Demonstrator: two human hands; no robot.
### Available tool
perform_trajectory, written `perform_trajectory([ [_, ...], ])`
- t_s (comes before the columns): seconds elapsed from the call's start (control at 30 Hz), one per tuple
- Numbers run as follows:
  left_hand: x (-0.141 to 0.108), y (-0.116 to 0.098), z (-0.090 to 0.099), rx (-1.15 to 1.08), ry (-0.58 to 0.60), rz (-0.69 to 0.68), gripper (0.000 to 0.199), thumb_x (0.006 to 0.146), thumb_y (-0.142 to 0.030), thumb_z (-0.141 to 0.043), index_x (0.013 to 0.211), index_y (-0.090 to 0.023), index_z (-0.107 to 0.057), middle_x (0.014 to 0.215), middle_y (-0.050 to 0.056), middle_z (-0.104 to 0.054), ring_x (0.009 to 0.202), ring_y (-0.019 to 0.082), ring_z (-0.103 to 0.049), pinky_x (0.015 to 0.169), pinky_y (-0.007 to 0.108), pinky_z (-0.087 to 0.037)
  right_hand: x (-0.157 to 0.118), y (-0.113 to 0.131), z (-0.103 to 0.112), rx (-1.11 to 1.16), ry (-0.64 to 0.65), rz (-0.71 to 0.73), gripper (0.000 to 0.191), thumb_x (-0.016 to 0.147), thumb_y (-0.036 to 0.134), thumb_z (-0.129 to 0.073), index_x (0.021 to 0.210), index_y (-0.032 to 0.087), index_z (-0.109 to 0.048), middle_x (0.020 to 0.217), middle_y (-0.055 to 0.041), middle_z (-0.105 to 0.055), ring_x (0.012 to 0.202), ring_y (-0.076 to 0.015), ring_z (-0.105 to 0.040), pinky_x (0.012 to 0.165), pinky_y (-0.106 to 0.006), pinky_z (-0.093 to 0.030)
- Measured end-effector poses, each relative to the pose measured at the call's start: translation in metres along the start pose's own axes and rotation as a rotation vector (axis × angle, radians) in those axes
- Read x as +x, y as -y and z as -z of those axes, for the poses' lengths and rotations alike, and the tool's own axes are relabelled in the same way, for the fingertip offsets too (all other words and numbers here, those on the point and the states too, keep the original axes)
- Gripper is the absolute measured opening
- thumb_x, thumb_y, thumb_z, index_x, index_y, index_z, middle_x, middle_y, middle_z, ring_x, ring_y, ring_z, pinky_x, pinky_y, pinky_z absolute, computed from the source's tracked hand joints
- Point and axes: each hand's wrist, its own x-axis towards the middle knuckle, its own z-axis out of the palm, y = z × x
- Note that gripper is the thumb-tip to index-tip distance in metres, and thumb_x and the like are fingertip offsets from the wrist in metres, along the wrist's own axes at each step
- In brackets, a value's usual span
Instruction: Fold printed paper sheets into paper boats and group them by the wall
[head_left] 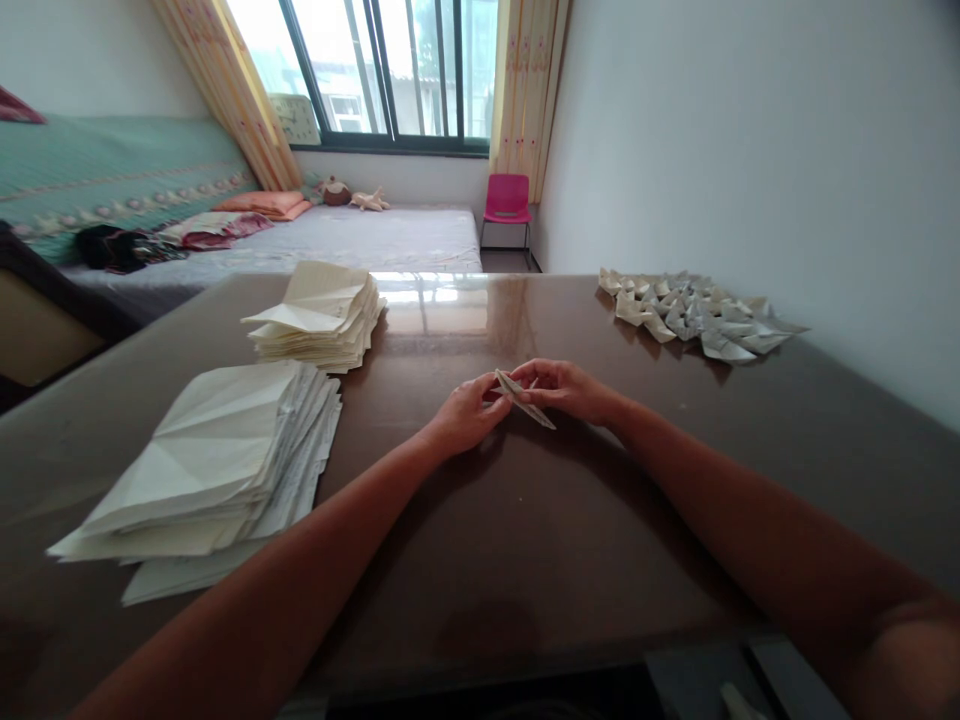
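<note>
Between my two hands, above the middle of the brown table (525, 540), is a small piece of folded paper (534, 410), tilted down toward the right. My left hand (472, 412) pinches its left side with thumb and fingers. From the other side my right hand (566, 388) grips it too, the thumb lying along the near face. Some fingertips are hidden behind the paper. A group of folded paper boats (694, 310) stands at the far right of the table.
Two stacks of creased paper lie on the left: a nearer white stack (217, 430) and a farther cream stack (319, 300). Past the table are a bed (405, 235), a pink chair (508, 200) and a window. A white wall (750, 140) runs along the right.
</note>
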Motion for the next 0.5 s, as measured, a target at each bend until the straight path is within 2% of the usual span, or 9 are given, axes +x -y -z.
perform_trajectory([
  [0.07,0.0,-0.005,-0.003,0.029,-0.028,-0.002,0.029,0.082,-0.019,-0.051,0.109,-0.016,-0.061,0.097,0.005,-0.07,0.088,0.017,-0.066,0.078,0.027,-0.053,-0.002,0.004,-0.005,-0.133,-0.086,0.042,0.034,0.077,0.038,-0.065,0.103,0.017,-0.061,0.074,0.0022,-0.057,0.058,-0.0087,-0.048,0.053,-0.021,-0.04],
  [0.17,-0.001,-0.011,-0.009,0.092,-0.14,0.027,0.031,0.079,-0.015,-0.052,0.109,-0.015,-0.059,0.102,0.007,-0.067,0.087,0.016,-0.064,0.081,0.028,-0.052,-0.003,0.009,-0.018,-0.391,-0.264,0.181,0.018,0.077,0.026,-0.063,0.092,0.019,-0.061,0.072,0.0027,-0.057,0.058,-0.0087,-0.049,0.057,-0.022,-0.041],
  [0.27,0.001,-0.01,-0.014,0.142,-0.246,0.052,0.029,0.078,-0.015,-0.052,0.106,-0.015,-0.058,0.105,0.008,-0.063,0.082,0.014,-0.062,0.08,0.029,-0.051,-0.004,0.011,-0.027,-0.511,-0.344,0.294,0.016,0.075,0.018,-0.06,0.091,0.019,-0.059,0.076,0.0018,-0.057,0.063,-0.0094,-0.051,0.063,-0.022,-0.042],
  [0.4,0.002,-0.003,-0.013,0.252,-0.268,0.076,0.024,0.077,-0.015,-0.052,0.1,-0.017,-0.057,0.088,0.003,-0.062,0.075,0.015,-0.058,0.073,0.029,-0.049,-0.005,0.012,-0.028,-0.572,-0.4,0.28,0.016,0.074,0.015,-0.058,0.09,0.02,-0.055,0.074,0.0019,-0.054,0.062,-0.01,-0.05,0.062,-0.022,-0.041],
  [0.5,0.001,-0.002,-0.013,0.353,-0.287,0.011,0.027,0.074,-0.012,-0.052,0.101,-0.018,-0.055,0.089,0.004,-0.06,0.08,0.017,-0.057,0.075,0.03,-0.047,-0.006,0.012,-0.028,-0.598,-0.406,0.214,0.02,0.074,0.018,-0.059,0.093,0.02,-0.053,0.077,0.0018,-0.055,0.061,-0.0099,-0.05,0.059,-0.022,-0.04],
])
